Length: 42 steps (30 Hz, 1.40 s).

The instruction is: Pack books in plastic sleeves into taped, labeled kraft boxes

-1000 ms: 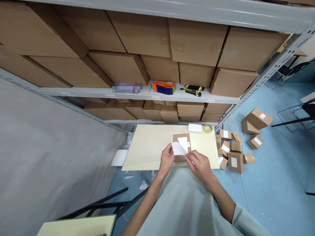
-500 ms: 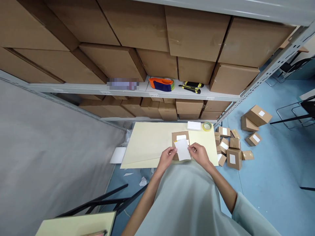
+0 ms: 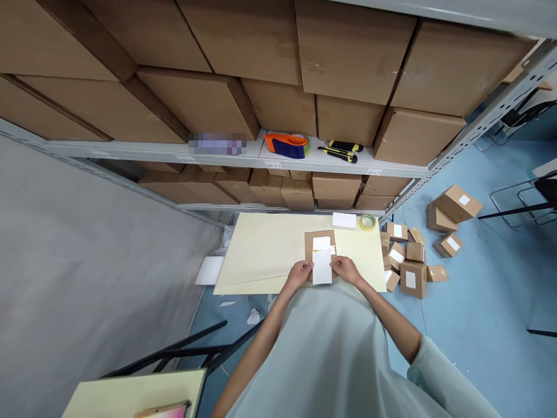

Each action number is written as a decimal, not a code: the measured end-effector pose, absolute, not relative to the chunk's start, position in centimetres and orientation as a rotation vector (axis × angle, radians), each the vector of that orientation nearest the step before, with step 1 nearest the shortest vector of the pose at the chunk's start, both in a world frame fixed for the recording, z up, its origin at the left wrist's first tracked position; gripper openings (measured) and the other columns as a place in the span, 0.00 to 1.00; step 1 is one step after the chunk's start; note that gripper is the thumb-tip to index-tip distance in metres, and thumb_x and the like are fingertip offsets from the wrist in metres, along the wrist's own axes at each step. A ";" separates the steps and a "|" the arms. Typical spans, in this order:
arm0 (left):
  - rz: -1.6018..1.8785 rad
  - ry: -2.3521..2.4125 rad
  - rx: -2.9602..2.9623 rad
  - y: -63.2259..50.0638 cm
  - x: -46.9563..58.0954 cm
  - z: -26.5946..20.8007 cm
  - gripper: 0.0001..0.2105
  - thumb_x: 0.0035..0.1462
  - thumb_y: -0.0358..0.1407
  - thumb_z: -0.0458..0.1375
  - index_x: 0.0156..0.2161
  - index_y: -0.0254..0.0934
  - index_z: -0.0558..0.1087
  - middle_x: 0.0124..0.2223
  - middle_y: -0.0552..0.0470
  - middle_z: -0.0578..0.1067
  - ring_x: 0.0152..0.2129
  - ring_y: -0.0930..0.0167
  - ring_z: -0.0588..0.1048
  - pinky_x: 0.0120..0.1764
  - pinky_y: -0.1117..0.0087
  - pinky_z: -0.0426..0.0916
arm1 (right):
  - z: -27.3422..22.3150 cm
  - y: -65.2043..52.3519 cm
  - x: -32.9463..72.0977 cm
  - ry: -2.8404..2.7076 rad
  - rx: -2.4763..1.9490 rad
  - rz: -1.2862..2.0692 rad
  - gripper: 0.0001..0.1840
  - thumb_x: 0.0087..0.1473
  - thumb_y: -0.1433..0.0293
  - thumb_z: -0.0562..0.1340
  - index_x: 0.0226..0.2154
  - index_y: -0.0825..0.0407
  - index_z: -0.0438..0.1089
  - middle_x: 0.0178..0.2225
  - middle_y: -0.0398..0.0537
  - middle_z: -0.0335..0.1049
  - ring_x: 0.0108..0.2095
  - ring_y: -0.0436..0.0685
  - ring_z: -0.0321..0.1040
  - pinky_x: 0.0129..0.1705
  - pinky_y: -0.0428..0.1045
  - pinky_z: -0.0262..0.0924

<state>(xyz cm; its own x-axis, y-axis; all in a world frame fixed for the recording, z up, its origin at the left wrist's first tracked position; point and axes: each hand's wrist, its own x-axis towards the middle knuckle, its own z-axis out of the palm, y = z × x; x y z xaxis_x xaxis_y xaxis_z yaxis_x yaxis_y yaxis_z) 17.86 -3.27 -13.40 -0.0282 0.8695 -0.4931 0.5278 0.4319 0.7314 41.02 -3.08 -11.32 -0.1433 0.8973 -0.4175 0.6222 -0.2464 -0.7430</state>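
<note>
A small brown cardboard box (image 3: pixel 310 242) lies flat on a pale yellow table (image 3: pixel 265 252) in front of me. My left hand (image 3: pixel 299 274) and my right hand (image 3: pixel 346 270) each pinch a side of a white label sheet (image 3: pixel 322 266) held flat over the near part of the box. Another white label (image 3: pixel 322 241) shows on the box top, just beyond the sheet.
A white label pad (image 3: pixel 344 220) and a tape roll (image 3: pixel 367 221) lie at the table's far edge. Several small labelled boxes (image 3: pixel 405 261) are piled on the blue floor to the right. The shelf holds a tape dispenser (image 3: pixel 288 144), yellow-black cutters (image 3: pixel 340 150) and large cartons. A phone (image 3: pixel 163 411) lies at bottom left.
The label sheet was curled and peeling between my hands; now it is flat, held by both hands and lowered over the box. My hands moved closer together toward the box.
</note>
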 end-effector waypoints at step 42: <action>0.128 2.013 1.289 2.5 21.1 -15.0 0.13 0.63 0.41 0.59 0.45 0.37 0.81 0.52 0.32 0.85 0.50 0.50 0.83 0.46 0.59 0.72 | -13.1 3.5 38.3 -1.848 -2.279 1.146 0.11 0.60 0.71 0.65 0.40 0.53 0.85 0.44 0.59 0.87 0.46 0.64 0.84 0.43 0.48 0.68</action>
